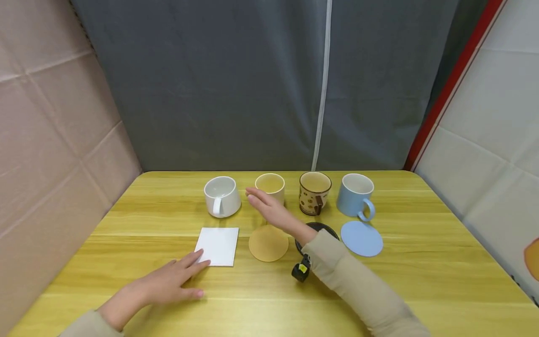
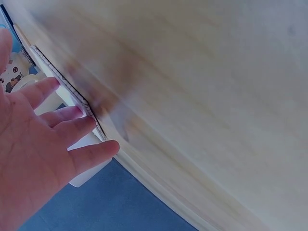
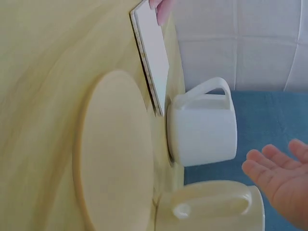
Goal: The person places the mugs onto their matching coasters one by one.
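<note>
I see my right hand (image 1: 269, 209) stretched out flat, fingers straight, holding nothing, hovering just in front of the yellow mug (image 1: 271, 186) at the back of the table (image 1: 421, 262). The mug is smooth glazed ceramic, round, upright, second from the left in a row of four. Left of it sits a squat white mug (image 1: 222, 196), handle toward me; right of it a tan patterned mug (image 1: 314, 192), then a blue mug (image 1: 356, 195).

In front of the row lie the coasters: a white square one (image 1: 218, 245), thin and flat, a round tan one (image 1: 268, 243), a dark round one (image 1: 318, 230) mostly hidden under my sleeve, a round blue one (image 1: 361, 238).

My left hand (image 1: 170, 282) rests flat on the wood, fingers relaxed, gripping nothing, fingertips touching the white coaster's near left corner.

Left wrist view shows the coaster's edge (image 2: 72, 91) with a speckled, rough core under the white face, which the head view misses; fingers (image 2: 79, 127) lie against it. Right wrist view shows the yellow mug's (image 3: 211, 208) handle, hidden from the head camera, plus the tan coaster's (image 3: 113, 149) matte top and the white mug (image 3: 202, 127) close behind it. The table is pale yellow wood grain.
</note>
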The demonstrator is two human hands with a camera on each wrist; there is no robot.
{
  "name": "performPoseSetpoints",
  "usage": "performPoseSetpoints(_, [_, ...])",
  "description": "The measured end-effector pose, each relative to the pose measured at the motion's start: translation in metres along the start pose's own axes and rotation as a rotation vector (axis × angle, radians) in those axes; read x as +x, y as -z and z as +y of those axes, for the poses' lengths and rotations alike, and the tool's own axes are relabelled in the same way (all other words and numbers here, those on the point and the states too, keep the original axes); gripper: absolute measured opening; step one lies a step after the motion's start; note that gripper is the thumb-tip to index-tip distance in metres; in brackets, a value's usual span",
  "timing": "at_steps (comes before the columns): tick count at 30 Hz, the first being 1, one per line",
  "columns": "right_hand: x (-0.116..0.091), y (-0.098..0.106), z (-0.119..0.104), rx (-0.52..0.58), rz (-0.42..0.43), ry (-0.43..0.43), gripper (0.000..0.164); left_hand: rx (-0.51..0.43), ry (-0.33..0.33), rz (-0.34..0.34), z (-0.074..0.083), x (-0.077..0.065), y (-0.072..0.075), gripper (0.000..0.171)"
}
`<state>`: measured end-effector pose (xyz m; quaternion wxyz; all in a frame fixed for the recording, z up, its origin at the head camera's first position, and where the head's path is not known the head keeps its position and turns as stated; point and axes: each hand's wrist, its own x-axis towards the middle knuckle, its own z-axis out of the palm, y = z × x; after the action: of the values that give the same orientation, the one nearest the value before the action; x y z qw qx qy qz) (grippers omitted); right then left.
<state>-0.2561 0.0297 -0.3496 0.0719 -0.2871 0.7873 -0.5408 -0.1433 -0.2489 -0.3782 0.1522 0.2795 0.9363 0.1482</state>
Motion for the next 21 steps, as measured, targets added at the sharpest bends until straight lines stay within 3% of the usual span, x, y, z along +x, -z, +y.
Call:
performPoseSetpoints(11, [0.015,-0.018,0.004,0.277,0.049,-0.141,0.051,0.001,-0.005,0.017,-0.001,-0.001,-0.002,0.074])
performPoseSetpoints(21, [0.036,-0.036,0.010,0.300,0.103,-0.253,0.051,0.016,-0.008,0.018,-0.003,0.000,-0.003,0.074])
